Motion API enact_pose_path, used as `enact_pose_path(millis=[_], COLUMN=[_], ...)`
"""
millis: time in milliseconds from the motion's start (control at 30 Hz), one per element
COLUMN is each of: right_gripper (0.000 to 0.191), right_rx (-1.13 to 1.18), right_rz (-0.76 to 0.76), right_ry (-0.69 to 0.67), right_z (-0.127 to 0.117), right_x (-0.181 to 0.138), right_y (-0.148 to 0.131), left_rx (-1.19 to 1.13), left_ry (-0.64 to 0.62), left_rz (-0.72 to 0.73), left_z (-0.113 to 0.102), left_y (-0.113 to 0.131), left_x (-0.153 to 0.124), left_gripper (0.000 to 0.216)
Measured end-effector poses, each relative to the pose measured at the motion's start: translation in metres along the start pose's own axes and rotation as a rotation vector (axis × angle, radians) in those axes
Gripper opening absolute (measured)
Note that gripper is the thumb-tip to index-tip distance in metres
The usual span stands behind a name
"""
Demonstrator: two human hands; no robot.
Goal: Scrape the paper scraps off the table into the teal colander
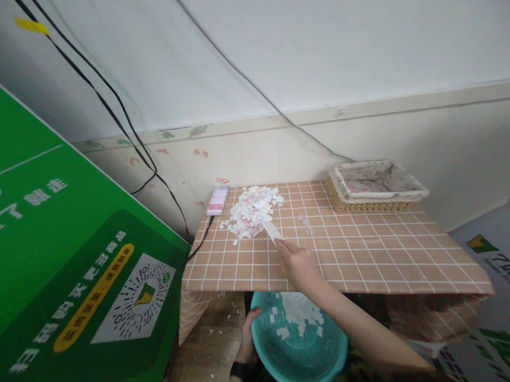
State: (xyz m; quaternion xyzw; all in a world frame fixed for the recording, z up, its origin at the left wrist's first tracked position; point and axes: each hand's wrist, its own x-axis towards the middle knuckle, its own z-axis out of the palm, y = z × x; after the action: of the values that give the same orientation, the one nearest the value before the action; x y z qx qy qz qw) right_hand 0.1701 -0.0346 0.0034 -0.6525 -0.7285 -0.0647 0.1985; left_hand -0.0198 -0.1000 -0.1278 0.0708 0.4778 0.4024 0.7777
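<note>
My right hand [299, 263] is closed on the end of a flat white strip [272, 230], whose exact kind I cannot make out. The strip's far end touches the edge of a heap of white and pale pink paper scraps [252, 211] on the table. Below the table's front edge, my left hand [247, 333] grips the left rim of a teal plastic colander [296, 355]. More white paper pieces [301, 314] lie inside the colander.
A checked brown cloth covers the table [359, 254]. A lined wicker basket [377, 187] stands at the back right, and a blurred phone-like object [217, 200] with a cable lies at the back left. A green sign [71, 249] stands left; scraps litter the floor [211, 345].
</note>
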Motion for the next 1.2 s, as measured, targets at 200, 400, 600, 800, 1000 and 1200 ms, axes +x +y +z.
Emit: enact_pose_path(millis=[200, 400, 600, 800, 1000, 1200], right_gripper=[0.036, 0.036, 0.030, 0.026, 0.027, 0.026], right_rx=[0.012, 0.212, 0.169, 0.185, 0.230, 0.343], right_rz=[0.225, 0.341, 0.299, 0.132, 0.041, 0.027], right_ry=[0.029, 0.170, 0.026, -0.108, -0.116, -0.129], right_z=[-0.011, -0.040, -0.038, -0.039, -0.041, -0.030], right_x=[0.021, 0.047, 0.104, 0.128, 0.150, 0.161], right_y=[0.043, 0.114, 0.164, 0.185, 0.194, 0.193], left_rx=[-0.007, -0.001, -0.013, -0.042, -0.041, 0.015], left_ry=[0.083, 0.095, 0.077, 0.182, 0.281, 0.319], left_rz=[-0.041, -0.070, -0.101, -0.061, -0.004, 0.032], left_z=[0.006, 0.016, 0.014, 0.012, 0.018, 0.016], left_y=[0.008, 0.013, 0.015, 0.014, 0.015, 0.017], left_x=[-0.008, -0.013, -0.010, -0.004, -0.003, 0.000], left_gripper=[0.017, 0.018, 0.016, 0.013, 0.009, 0.007])
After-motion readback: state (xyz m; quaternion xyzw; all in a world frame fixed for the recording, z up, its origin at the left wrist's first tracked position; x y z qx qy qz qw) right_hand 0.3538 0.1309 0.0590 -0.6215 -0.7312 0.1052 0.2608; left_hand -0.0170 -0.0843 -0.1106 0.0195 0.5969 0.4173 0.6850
